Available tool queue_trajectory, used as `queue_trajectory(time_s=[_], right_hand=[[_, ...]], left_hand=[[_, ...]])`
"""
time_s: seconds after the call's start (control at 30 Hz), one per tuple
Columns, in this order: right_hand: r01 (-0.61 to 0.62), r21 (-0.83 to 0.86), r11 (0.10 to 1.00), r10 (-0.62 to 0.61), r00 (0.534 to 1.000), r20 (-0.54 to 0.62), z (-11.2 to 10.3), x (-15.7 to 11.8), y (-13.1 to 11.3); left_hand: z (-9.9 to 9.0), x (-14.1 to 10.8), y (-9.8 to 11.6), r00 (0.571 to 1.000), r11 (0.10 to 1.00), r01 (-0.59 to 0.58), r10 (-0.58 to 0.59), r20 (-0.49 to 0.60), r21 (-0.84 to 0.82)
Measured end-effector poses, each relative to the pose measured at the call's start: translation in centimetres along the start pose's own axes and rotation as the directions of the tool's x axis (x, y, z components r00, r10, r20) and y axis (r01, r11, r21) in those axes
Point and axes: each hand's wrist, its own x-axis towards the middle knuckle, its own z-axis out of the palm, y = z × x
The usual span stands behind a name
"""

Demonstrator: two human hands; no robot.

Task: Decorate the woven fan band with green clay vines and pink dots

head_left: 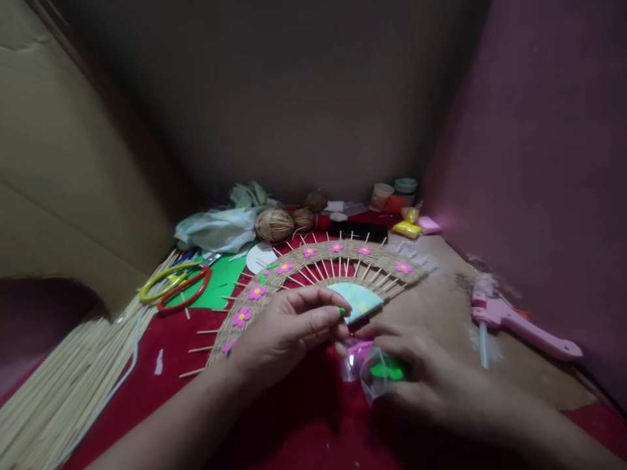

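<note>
Between thumb and fingers, my left hand (294, 323) pinches a small piece of green clay (341, 312). My right hand (421, 365) grips a clear plastic bag of green clay (386, 371), its fingers partly hiding it. A clear packet with something pink (360, 352) lies just beside that bag. Behind both hands spreads a woven twine fan (294, 266) on thin sticks, with pink flowers (241, 317) along its band. A light blue patterned piece (360, 297) sits at the fan's inner centre.
Scissors with yellow and orange handles (183, 287) rest on green sheets (220, 284) at left, near bundled sticks (63, 385). Twine balls (274, 224) and cups (381, 196) stand at the back. A pink glue gun (524, 323) lies right on brown board (441, 300).
</note>
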Motion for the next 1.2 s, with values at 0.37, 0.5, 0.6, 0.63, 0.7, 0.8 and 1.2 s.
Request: queue_trajectory(time_s=[0.37,0.5,0.6,0.63,0.7,0.8,1.2], right_hand=[[-0.239,0.138,0.961,0.269,0.922,-0.280,-5.4,0.9,2.2],[-0.240,-0.134,0.962,0.204,0.950,-0.236,-5.9,3.2,2.5],[-0.202,-0.301,0.932,0.137,0.965,-0.222,-4.8,5.5,1.7],[-0.181,-0.322,0.929,0.118,0.971,-0.206,-4.3,6.3,1.3],[-0.114,-0.365,0.924,0.064,0.987,-0.145,-3.4,7.7,0.8],[-0.011,-0.411,0.912,-0.012,0.999,-0.053,-2.1,9.3,0.6],[0.103,-0.396,0.913,-0.194,0.961,-0.198,-2.0,7.0,1.1]], left_hand=[[-0.6,0.3,-0.4,0.998,0.993,0.031,-0.025,-0.052,0.117],[-0.8,0.4,0.1,0.990,0.991,-0.057,0.071,-0.118,0.118],[-1.0,0.2,1.1,0.974,0.982,-0.187,0.190,-0.120,0.039],[-1.0,0.1,1.4,0.969,0.977,-0.213,0.214,-0.122,0.019],[-1.2,-0.1,1.9,0.963,0.972,-0.234,0.232,-0.136,0.000],[-1.2,-0.2,2.2,0.961,0.972,-0.234,0.232,-0.150,0.003],[-1.3,0.4,1.2,0.970,0.979,-0.156,0.177,-0.167,0.130]])
